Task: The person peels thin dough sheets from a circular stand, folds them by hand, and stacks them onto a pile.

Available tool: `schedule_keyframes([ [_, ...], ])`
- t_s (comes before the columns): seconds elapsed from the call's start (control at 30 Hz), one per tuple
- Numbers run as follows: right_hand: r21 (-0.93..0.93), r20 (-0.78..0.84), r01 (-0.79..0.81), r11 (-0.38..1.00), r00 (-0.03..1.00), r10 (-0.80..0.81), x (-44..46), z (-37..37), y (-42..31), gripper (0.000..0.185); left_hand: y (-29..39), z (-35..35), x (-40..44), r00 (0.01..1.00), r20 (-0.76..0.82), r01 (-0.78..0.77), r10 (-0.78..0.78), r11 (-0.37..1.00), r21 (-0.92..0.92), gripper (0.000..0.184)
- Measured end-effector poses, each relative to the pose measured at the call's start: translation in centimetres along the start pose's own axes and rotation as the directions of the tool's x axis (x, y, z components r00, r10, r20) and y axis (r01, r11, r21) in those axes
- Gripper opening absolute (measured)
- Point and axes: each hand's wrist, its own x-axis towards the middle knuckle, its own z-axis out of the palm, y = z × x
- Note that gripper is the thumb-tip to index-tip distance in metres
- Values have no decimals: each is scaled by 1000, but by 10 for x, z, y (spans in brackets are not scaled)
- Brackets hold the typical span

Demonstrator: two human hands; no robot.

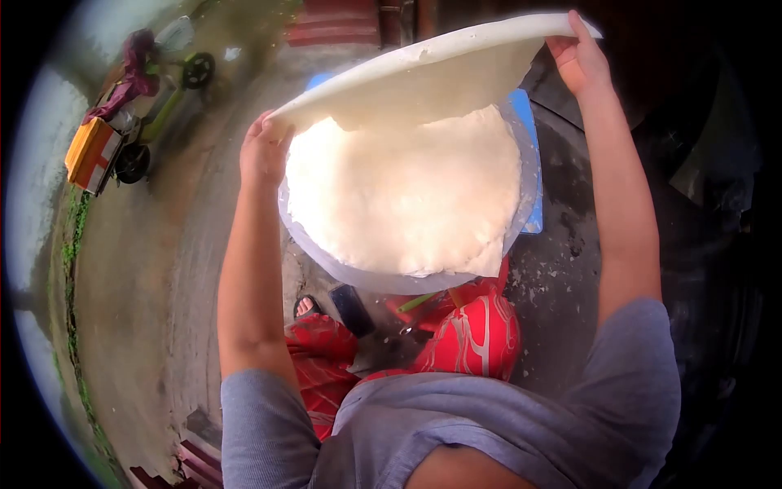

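Note:
A large, pale sheet of dough (pixel 399 196) lies spread over a round, whitish board or tray (pixel 350 273). Its far part is lifted into a long raised flap (pixel 423 61) with a thick, slightly curved edge. My left hand (pixel 265 151) pinches the left end of this edge, close to the board's rim. Higher up, my right hand (pixel 580 61) grips the right end, thumb on top, so the flap tilts upward to the right. Bright light washes out the dough's left side. Whether the flap's edge is rolled or merely folded, I cannot tell.
Beneath the board shows a blue stool or table (pixel 529 147). A dark phone-like object (pixel 352 310) is near my foot, below the board. At left on the wet pavement stands a green scooter (pixel 159 122) with an orange and white box (pixel 94 155).

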Motion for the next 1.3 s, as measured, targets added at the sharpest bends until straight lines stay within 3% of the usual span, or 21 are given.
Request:
schedule_keyframes([
  [0.1,36,-55,-66,997,996,68,-45,-15,7,31,10,-24,-15,964,155,-230,217,970,74,16],
  [0.13,6,-40,-115,993,992,116,-62,-30,13,33,8,-30,-28,964,156,-231,217,970,79,16],
  [0.23,-38,-124,-299,954,948,292,-119,-84,50,34,-21,-67,-58,973,136,-223,185,901,372,19],
  [0.33,-62,-299,-472,879,849,435,-180,-138,89,37,-63,-107,-93,975,180,-211,130,794,570,21],
  [0.5,-33,-433,-445,895,814,388,-243,-173,87,38,-104,-137,-159,939,335,-322,74,528,786,29],
  [0.53,-32,-427,-438,898,819,384,-250,-176,84,39,-105,-136,-165,940,335,-320,70,527,787,29],
  [0.6,-36,-421,-451,892,816,396,-260,-178,80,39,-105,-135,-174,930,355,-366,93,185,912,35],
  [0.63,-40,-412,-463,886,815,407,-264,-177,80,38,-102,-120,-183,931,354,-365,90,184,913,35],
  [0.7,13,-411,-501,865,786,461,-268,-178,85,38,-100,-76,-204,850,421,-314,316,-338,887,46],
  [0.73,64,-409,-533,844,757,509,-272,-179,87,38,-103,-68,-206,835,514,-452,197,-288,845,56],
  [0.77,65,-418,-533,844,754,508,-275,-177,87,38,-108,-47,-211,771,618,-578,157,-238,781,60],
  [0.8,65,-423,-555,829,737,527,-278,-174,89,38,-108,-27,-217,697,717,-700,-1,-216,681,62],
  [0.83,64,-424,-578,813,722,547,-279,-173,91,37,-109,-13,-216,561,801,-827,-209,-170,535,59],
  [0.9,83,-414,-573,815,724,552,-279,-181,97,36,-129,-16,-199,360,834,-908,-419,47,416,56],
  [0.97,89,-444,-549,831,725,527,-280,-183,100,34,-136,-25,-184,464,780,-880,-421,-117,461,56],
  [1.03,65,-454,-557,828,722,522,-278,-190,102,34,-130,-32,-163,596,663,-769,-453,-86,633,55],
  [1.1,43,-469,-564,825,718,515,-278,-194,103,34,-133,-56,-137,614,714,-789,-336,-232,569,54],
  [1.17,44,-467,-547,836,728,501,-278,-194,104,33,-123,-60,-126,713,640,-683,-288,-494,539,52],
  [1.2,47,-466,-549,835,727,504,-278,-194,105,33,-120,-62,-121,776,574,-622,-260,-462,632,50],
  [1.23,91,-464,-521,849,732,499,-277,-192,105,33,-119,-63,-117,777,573,-621,-261,-466,630,50],
  [1.3,136,-464,-493,859,735,495,-277,-188,104,33,-119,-65,-112,915,364,-403,-173,-434,806,49],
])
